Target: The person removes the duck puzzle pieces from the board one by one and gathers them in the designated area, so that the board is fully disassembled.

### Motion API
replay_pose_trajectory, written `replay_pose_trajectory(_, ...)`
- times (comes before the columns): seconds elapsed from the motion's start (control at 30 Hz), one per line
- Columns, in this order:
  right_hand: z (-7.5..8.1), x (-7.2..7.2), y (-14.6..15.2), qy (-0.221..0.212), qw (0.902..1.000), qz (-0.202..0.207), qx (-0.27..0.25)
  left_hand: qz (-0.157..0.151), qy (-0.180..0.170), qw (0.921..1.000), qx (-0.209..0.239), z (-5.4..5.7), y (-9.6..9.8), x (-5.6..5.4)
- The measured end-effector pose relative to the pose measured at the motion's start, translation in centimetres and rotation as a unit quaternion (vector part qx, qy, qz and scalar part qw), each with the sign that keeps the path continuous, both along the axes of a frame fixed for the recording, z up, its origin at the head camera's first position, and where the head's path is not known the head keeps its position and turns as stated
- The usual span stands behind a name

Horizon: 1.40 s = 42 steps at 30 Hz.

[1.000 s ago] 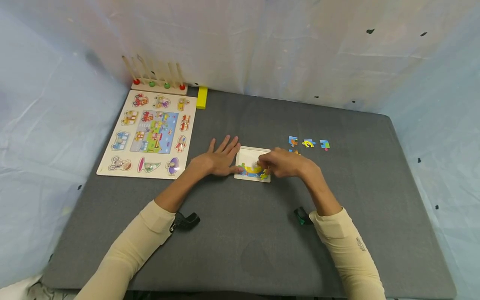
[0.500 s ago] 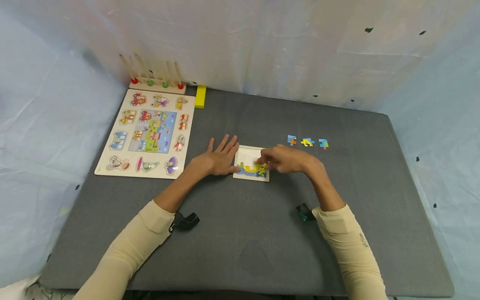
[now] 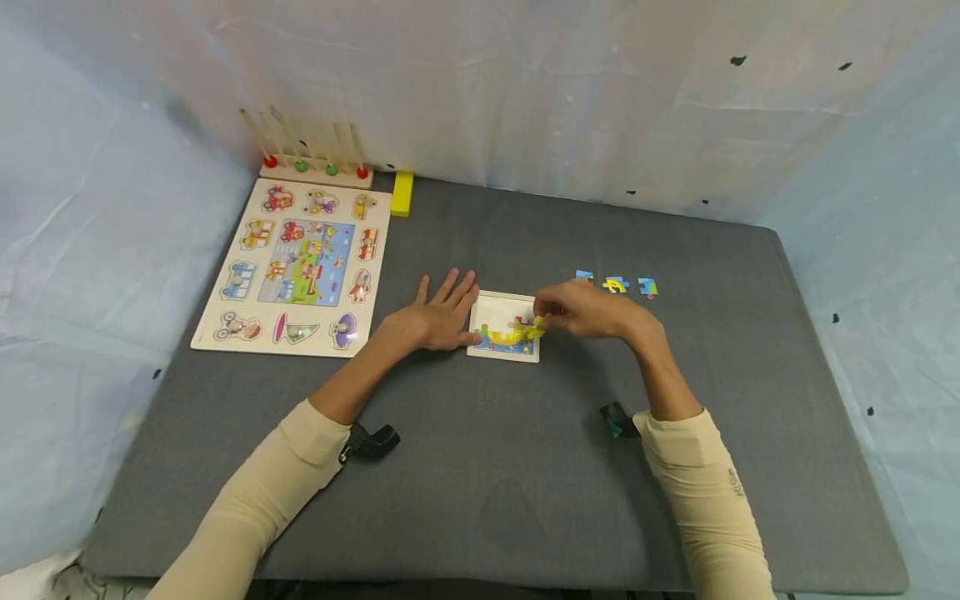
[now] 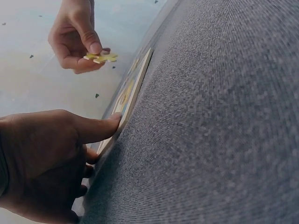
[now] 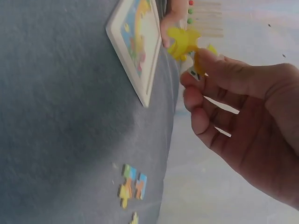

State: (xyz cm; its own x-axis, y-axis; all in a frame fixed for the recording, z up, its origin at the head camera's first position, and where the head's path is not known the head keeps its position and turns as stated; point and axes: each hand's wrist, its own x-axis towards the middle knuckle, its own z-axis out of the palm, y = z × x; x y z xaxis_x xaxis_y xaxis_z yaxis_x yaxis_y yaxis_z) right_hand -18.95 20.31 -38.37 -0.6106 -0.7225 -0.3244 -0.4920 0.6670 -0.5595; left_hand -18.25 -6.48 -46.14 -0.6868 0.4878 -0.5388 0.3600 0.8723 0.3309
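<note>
My right hand pinches a yellow jigsaw piece between thumb and fingers. In the left wrist view this piece is held up clear of the wooden puzzle tray; in the head view it overlaps the tray's right edge. Fitted pieces in yellow and blue fill the near part of the tray, with a pink patch at right. The tray's far part shows bare wood. With fingers spread, my left hand lies on the table to the left, its thumb resting on the tray's edge.
Several loose jigsaw pieces lie on the grey table beyond my right hand, which partly covers one. At left is a large picture board; behind it stand a peg rack and a yellow block.
My right hand has drawn back to the right and lifted the yellow piece from over the tray's near right part. The pink patch there now shows. My left hand keeps its place.
</note>
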Motion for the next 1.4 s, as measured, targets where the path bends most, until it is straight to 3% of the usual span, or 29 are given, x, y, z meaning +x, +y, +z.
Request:
replay_pose_trajectory(0.4,0.5,-0.5,4.2,0.064,0.9968,-0.044,-0.022,-0.005,0.001,1.0,0.004,-0.4,-0.3,-0.1)
replay_pose_trajectory(0.63,0.7,-0.4,5.7,0.055,0.9948,-0.084,-0.01,-0.007,0.001,0.9999,0.007,-0.6,-0.4,-0.2)
replay_pose_trajectory(0.97,1.0,-0.3,7.2,0.055,0.9929,-0.105,-0.01,-0.005,-0.001,0.9999,0.014,-0.7,-0.4,-0.2)
replay_pose_trajectory(1.23,1.6,-0.4,8.5,0.081,0.9883,-0.129,-0.008,-0.007,-0.001,0.9998,0.017,-0.4,-0.3,-0.2)
replay_pose_trajectory(1.4,1.1,-0.9,9.7,0.094,0.9851,-0.144,0.01,-0.008,0.001,0.9997,0.021,-0.2,-0.5,-0.1)
